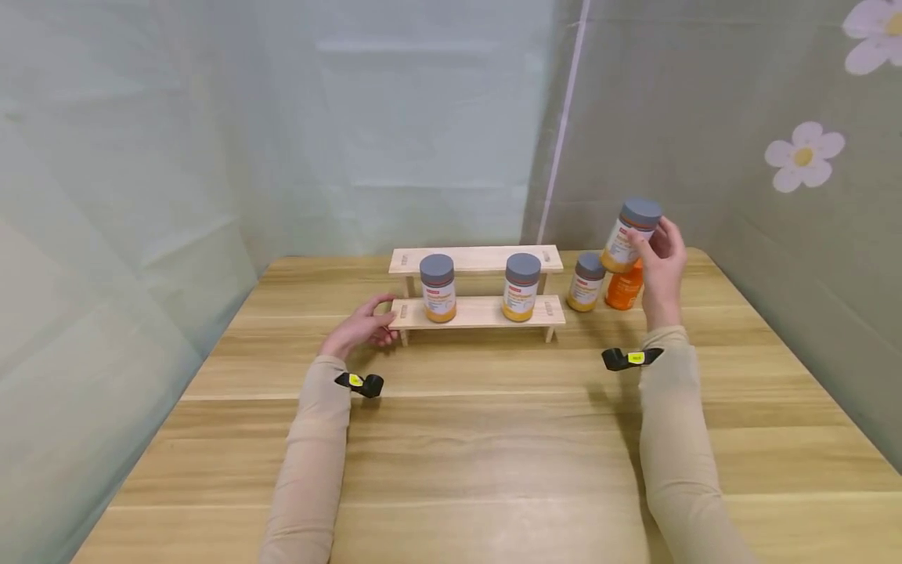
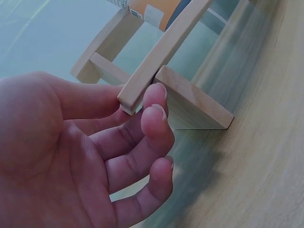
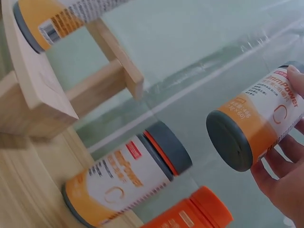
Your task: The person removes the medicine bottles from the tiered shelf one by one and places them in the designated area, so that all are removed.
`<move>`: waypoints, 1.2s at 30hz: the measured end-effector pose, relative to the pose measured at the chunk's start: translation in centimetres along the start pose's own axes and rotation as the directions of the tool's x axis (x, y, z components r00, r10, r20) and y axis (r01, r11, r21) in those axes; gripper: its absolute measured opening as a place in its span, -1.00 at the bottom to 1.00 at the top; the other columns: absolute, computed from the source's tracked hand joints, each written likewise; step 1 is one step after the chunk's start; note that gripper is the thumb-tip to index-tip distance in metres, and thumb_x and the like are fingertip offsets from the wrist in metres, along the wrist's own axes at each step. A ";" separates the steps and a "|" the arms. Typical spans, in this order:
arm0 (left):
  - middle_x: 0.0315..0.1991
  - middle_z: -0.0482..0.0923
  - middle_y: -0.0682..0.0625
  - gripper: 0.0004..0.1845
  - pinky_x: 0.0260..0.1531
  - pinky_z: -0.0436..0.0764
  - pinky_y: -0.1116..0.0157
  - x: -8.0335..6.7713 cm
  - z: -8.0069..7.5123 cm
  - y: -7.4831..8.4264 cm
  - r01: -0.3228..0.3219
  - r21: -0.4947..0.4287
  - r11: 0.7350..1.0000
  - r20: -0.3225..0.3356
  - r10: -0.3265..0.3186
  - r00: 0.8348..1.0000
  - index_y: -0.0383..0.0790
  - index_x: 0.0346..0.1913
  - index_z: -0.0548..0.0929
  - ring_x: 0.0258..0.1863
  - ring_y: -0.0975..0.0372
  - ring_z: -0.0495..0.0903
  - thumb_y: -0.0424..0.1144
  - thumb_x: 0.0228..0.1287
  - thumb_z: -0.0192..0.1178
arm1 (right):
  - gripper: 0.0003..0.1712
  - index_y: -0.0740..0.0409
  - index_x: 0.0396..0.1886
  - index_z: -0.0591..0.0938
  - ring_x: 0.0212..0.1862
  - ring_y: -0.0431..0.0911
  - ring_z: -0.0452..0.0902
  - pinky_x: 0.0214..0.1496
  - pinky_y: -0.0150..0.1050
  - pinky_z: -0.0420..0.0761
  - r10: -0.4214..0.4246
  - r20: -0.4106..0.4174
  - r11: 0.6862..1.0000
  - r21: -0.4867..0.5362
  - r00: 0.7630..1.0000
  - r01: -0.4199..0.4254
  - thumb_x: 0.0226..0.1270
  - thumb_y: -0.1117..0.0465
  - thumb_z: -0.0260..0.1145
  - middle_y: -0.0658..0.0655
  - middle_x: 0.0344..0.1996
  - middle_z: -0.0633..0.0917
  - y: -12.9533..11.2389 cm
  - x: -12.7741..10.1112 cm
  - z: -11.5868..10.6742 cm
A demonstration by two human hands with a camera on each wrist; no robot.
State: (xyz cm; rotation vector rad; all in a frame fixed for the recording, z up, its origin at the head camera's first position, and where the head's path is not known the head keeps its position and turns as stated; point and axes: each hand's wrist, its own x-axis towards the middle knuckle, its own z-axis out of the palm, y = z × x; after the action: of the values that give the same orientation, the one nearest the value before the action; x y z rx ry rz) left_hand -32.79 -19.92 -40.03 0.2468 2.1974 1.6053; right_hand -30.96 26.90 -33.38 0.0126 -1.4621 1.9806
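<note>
The right hand (image 1: 664,268) grasps a raised jar (image 1: 618,244), tilted above the table (image 1: 493,439) at the far right; a low swing left could, it is judged, knock over the standing jar (image 1: 585,283) or the orange bottle (image 1: 625,291) just beside it. The left hand (image 1: 361,327) pinches the left end of the wooden rack's (image 1: 479,312) lower tier, where an uneven lift might topple the left shelf jar (image 1: 438,291) or right shelf jar (image 1: 521,291), both close to its near edge. The rack stands toward the table's far edge, with the wider working room on its near side.
</note>
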 end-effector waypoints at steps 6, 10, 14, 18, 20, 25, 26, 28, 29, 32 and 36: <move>-0.54 0.56 0.10 -0.37 -0.45 0.55 0.41 -0.1 -0.2 -0.1 0.008 0.006 1.000 0.002 -0.008 1.000 -0.17 0.53 -0.08 -0.57 0.37 0.53 -0.25 0.53 -0.12 | -0.54 0.04 0.10 0.61 0.01 -0.18 0.50 0.09 -0.44 0.46 -0.011 -0.044 1.000 0.004 0.999 0.011 0.18 0.35 0.41 -0.05 -0.13 0.65 -0.4 0.4 -1.4; -0.53 0.56 0.09 -0.37 -0.45 0.56 0.40 -0.1 -0.2 -0.1 0.009 0.006 1.000 0.002 -0.009 1.000 -0.17 0.53 -0.08 -0.57 0.36 0.53 -0.25 0.53 -0.12 | -0.53 0.05 0.10 0.63 0.05 -0.16 0.50 0.11 -0.42 0.46 -0.025 -0.085 0.999 0.023 0.996 0.027 0.16 0.34 0.43 -0.03 -0.10 0.66 -0.8 0.6 -2.3; -0.54 0.57 0.10 -0.37 -0.45 0.56 0.39 -0.2 -0.4 -0.2 -0.002 0.014 1.000 0.006 0.002 1.000 -0.19 0.53 -0.08 -0.58 0.37 0.53 -0.25 0.53 -0.11 | -0.52 0.07 0.11 0.62 0.07 -0.13 0.48 0.11 -0.44 0.46 -0.033 -0.116 0.998 0.056 0.993 0.040 0.16 0.37 0.42 -0.01 -0.07 0.65 -1.0 0.9 -3.2; -0.55 0.57 0.12 -0.38 -0.45 0.55 0.40 -0.2 -0.5 -0.1 -0.006 0.012 1.000 0.005 0.006 1.000 -0.18 0.52 -0.06 -0.58 0.37 0.53 -0.26 0.53 -0.11 | -0.48 0.09 0.15 0.60 0.07 -0.13 0.46 0.09 -0.46 0.44 -0.033 -0.134 0.996 0.074 0.990 0.043 0.16 0.39 0.42 0.01 -0.04 0.63 -1.2 1.1 -3.9; -0.56 0.57 0.12 -0.39 -0.45 0.55 0.41 -0.2 -0.5 -0.1 -0.010 0.012 1.000 0.006 0.010 1.000 -0.18 0.52 -0.06 -0.59 0.37 0.53 -0.26 0.53 -0.12 | -0.47 0.09 0.16 0.60 0.06 -0.13 0.45 0.09 -0.46 0.44 -0.031 -0.144 0.997 0.068 0.989 0.041 0.15 0.38 0.42 0.00 -0.03 0.62 -1.2 1.1 -4.3; -0.56 0.56 0.12 -0.39 -0.46 0.54 0.40 -0.1 -0.5 -0.2 -0.011 0.015 1.000 0.007 0.011 1.000 -0.18 0.52 -0.06 -0.59 0.37 0.53 -0.26 0.53 -0.12 | -0.46 0.07 0.17 0.60 -0.02 -0.16 0.46 0.04 -0.44 0.42 -0.037 -0.175 0.999 0.023 0.984 0.042 0.14 0.37 0.43 -0.02 -0.07 0.62 -1.0 1.0 -5.2; -0.55 0.56 0.12 -0.39 -0.46 0.54 0.40 0.0 -0.4 -0.2 -0.010 0.016 1.000 0.009 0.010 1.000 -0.18 0.52 -0.06 -0.59 0.37 0.53 -0.26 0.53 -0.12 | -0.46 0.06 0.17 0.60 -0.04 -0.17 0.46 0.03 -0.43 0.41 -0.041 -0.182 0.999 0.005 0.982 0.043 0.15 0.36 0.43 -0.03 -0.08 0.62 -0.9 1.0 -5.4; -0.55 0.57 0.11 -0.38 -0.45 0.54 0.40 0.0 -0.4 -0.2 -0.006 0.016 1.000 0.008 0.006 1.000 -0.18 0.52 -0.06 -0.59 0.37 0.53 -0.26 0.53 -0.12 | -0.47 0.06 0.16 0.60 -0.08 -0.19 0.45 0.01 -0.43 0.40 -0.038 -0.193 0.999 -0.010 0.980 0.037 0.15 0.37 0.43 -0.04 -0.10 0.62 -0.8 1.1 -5.8; -0.55 0.57 0.11 -0.38 -0.45 0.54 0.39 0.1 -0.3 -0.2 -0.004 0.014 1.000 0.005 0.004 1.000 -0.17 0.52 -0.06 -0.58 0.36 0.53 -0.26 0.53 -0.11 | -0.46 0.06 0.15 0.60 -0.08 -0.19 0.45 0.01 -0.43 0.40 -0.032 -0.196 0.999 -0.008 0.980 0.031 0.14 0.37 0.43 -0.05 -0.10 0.61 -0.7 1.1 -6.0; -0.54 0.57 0.10 -0.38 -0.45 0.55 0.39 0.0 -0.2 -0.1 -0.005 0.014 1.000 0.007 0.004 1.000 -0.16 0.53 -0.06 -0.58 0.36 0.53 -0.25 0.53 -0.11 | -0.46 0.07 0.15 0.59 -0.07 -0.20 0.46 0.04 -0.44 0.41 -0.020 -0.204 0.998 -0.057 0.979 0.009 0.13 0.38 0.43 -0.06 -0.10 0.61 -0.4 1.2 -6.5; -0.53 0.56 0.10 -0.37 -0.44 0.55 0.39 0.0 -0.2 0.0 -0.006 0.014 1.000 0.013 0.006 1.000 -0.17 0.53 -0.08 -0.57 0.36 0.53 -0.24 0.54 -0.12 | -0.45 0.06 0.13 0.58 -0.03 -0.23 0.46 0.12 -0.43 0.41 0.029 -0.232 0.991 -0.119 0.972 -0.057 0.11 0.38 0.45 -0.10 -0.11 0.61 0.0 1.3 -7.1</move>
State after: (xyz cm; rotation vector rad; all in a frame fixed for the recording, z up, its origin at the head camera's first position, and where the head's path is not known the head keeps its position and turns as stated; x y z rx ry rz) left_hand -32.83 -20.09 -39.98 0.2673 2.2007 1.5877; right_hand -29.34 33.63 -35.56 -0.2959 -1.4408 1.8512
